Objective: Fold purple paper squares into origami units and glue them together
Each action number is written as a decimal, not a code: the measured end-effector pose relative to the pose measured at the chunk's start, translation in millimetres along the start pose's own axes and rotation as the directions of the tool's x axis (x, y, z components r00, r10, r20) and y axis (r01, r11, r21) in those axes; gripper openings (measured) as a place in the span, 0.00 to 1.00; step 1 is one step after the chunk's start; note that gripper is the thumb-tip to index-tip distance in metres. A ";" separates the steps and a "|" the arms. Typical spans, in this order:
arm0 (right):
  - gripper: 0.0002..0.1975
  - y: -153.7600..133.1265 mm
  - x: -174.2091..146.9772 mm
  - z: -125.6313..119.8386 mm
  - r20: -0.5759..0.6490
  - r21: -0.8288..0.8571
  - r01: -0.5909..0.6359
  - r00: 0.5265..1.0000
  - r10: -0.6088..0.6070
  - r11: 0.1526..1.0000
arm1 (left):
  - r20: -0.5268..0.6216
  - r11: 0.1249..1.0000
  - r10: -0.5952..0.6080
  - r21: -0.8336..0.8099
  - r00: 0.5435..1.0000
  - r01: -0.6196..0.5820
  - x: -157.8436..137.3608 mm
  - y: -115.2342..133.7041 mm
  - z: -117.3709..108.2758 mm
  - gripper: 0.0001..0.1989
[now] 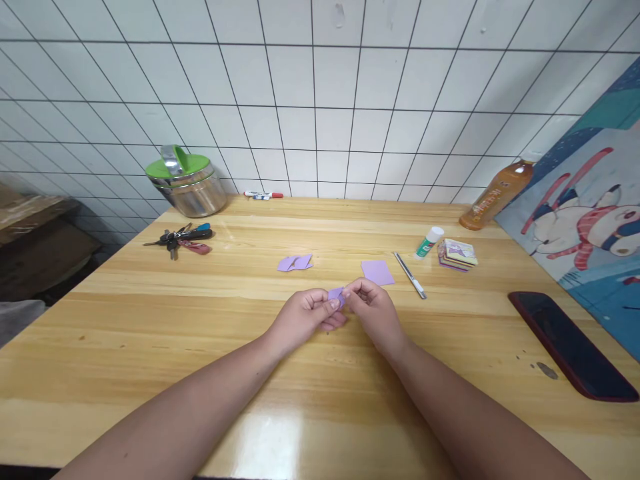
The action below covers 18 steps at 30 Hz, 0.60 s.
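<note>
Between my two hands, just above the table, is a small piece of folded purple paper [335,293]. My left hand [313,310] grips it with the thumb on top and the fingers beneath. At its right edge, my right hand [370,307] pinches the paper between thumb and fingertips. Part of the paper is hidden by the fingers. Beyond my left hand lie folded purple paper pieces [295,263], close together. A flat purple paper square [378,272] rests just beyond my right hand, with a pen [410,275] to its right.
A glue stick [429,243] and a paper stack [457,255] stand at right, near a tea bottle [497,195]. A phone [570,343] lies at the right edge. Keys [183,237], a green-lidded steel pot [187,183] and markers [263,195] are at back left.
</note>
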State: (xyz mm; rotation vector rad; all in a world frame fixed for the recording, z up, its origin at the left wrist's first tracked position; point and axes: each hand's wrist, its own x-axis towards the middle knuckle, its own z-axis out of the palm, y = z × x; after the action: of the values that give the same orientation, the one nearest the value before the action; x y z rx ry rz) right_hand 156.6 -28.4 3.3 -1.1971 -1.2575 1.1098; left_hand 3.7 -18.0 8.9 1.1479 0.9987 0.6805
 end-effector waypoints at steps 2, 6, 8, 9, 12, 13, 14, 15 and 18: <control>0.09 -0.2 -0.9 -0.4 0.032 -0.008 0.017 0.999 -0.016 1.000 | -0.001 1.000 0.010 0.002 1.000 -0.010 0.6 -1.4 -1.2 0.17; 0.09 -1.1 -2.2 -1.5 0.028 -0.083 0.028 0.999 -0.025 0.996 | 0.057 0.992 0.107 0.066 0.993 -0.111 0.4 -3.6 -2.8 0.17; 0.10 -0.2 -2.0 -2.9 0.016 -0.068 0.028 1.000 -0.027 0.997 | 0.072 0.981 0.137 0.125 0.988 -0.145 0.4 -4.7 -2.8 0.16; 0.10 0.6 -1.6 -3.8 0.009 -0.047 0.026 1.000 -0.026 0.999 | 0.077 0.976 0.141 0.153 0.987 -0.152 0.6 -5.5 -2.7 0.15; 0.11 2.6 0.1 -6.2 -0.004 0.027 0.018 1.000 -0.018 0.999 | 0.108 0.967 0.142 0.198 0.984 -0.161 1.9 -8.3 -2.2 0.14; 0.11 2.8 0.7 -6.8 -0.012 0.036 0.020 1.000 -0.019 0.999 | 0.127 0.966 0.142 0.198 0.982 -0.166 2.3 -9.0 -2.2 0.14; 0.11 2.7 1.2 -7.2 -0.022 0.037 0.021 1.000 -0.021 0.999 | 0.146 0.967 0.142 0.192 0.979 -0.169 2.5 -9.2 -2.2 0.15; 0.11 2.4 1.6 -7.4 -0.031 0.033 0.024 0.999 -0.023 0.999 | 0.162 0.969 0.141 0.179 0.977 -0.169 2.6 -8.9 -2.4 0.15; 0.12 1.1 1.5 -6.6 -0.055 0.027 0.023 0.998 -0.021 0.999 | 0.194 0.980 0.111 0.142 0.975 -0.140 2.3 -5.3 -4.1 0.16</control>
State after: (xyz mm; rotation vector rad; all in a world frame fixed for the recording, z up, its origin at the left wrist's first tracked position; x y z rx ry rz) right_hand 163.3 -27.1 2.7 -1.1825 -1.2077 1.0685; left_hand 0.8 -15.9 2.9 1.3941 0.8367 0.5911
